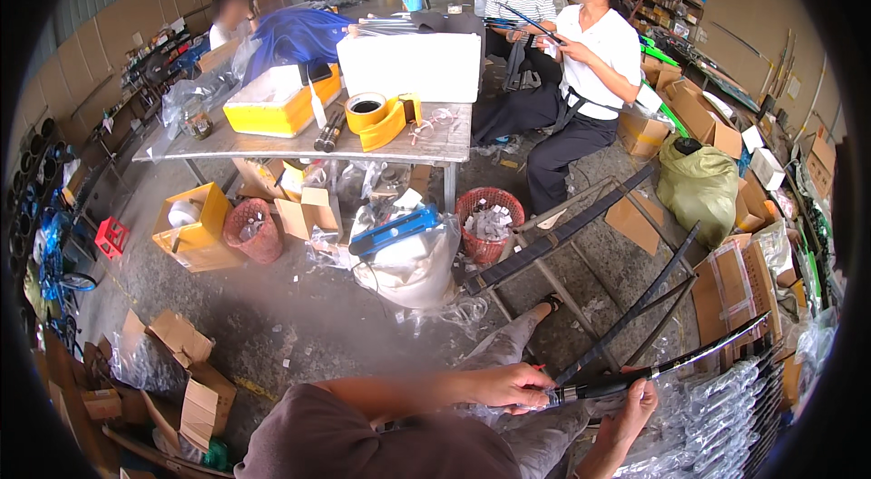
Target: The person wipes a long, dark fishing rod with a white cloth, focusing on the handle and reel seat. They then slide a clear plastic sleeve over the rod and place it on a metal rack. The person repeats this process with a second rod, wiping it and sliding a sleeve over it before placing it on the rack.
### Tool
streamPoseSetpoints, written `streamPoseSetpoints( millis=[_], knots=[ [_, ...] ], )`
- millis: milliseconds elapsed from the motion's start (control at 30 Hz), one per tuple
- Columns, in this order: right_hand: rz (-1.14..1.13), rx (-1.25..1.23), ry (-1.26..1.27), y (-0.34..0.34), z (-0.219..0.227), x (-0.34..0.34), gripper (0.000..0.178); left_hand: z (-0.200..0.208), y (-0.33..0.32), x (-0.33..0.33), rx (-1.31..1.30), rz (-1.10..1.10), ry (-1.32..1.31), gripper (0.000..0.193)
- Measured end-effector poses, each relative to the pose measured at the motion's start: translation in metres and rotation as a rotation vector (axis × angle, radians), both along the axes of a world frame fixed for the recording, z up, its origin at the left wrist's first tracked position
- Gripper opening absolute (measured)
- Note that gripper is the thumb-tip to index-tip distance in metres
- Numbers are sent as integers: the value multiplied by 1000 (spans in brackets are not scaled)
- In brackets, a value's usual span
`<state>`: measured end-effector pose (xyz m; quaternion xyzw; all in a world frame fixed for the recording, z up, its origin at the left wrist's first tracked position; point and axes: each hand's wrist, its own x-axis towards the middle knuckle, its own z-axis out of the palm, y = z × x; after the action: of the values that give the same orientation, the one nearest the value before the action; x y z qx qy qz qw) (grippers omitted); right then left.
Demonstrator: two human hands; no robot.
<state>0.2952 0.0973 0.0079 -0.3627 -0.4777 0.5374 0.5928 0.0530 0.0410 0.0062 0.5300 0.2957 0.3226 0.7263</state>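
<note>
1. My left hand (515,386) pinches the left end of the black rod (606,386), seemingly to steady it.
2. My right hand (635,408) grasps its dark grip farther along, presumably so both hands share the weight.
3. The rod is held over my lap (549,432), slim end pointing right, probably where its length fits.
4. Plastic-wrapped pieces (717,420) lie beside my right hand, perhaps for easy reach.
5. The tape roll (361,122) sits on the counter (449,140), well apart.
</note>
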Motion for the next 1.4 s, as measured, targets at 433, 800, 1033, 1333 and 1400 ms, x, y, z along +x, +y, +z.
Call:
streamPoseSetpoints(
  millis=[433, 800, 1033, 1333, 1400],
  knots=[
    [29, -39, 18, -15, 4, -1, 55, -11, 9, 7, -75, -79, -124, 28],
    [-43, -75, 97, -15, 1, 15, 60, -17, 5, 12, -101, -144, -42, 38],
    [19, -102, 7, -30, 0, 1, 64, -11, 10, 17, -118, -129, -98, 38],
    [-14, -87, 47, -32, 15, -8, 64, -12, 7, 19, -147, -136, -127, 36],
    [16, -80, 44, -31, 12, -3, 61, -10, 8, 17, -158, -165, -135, 35]
  ],
)
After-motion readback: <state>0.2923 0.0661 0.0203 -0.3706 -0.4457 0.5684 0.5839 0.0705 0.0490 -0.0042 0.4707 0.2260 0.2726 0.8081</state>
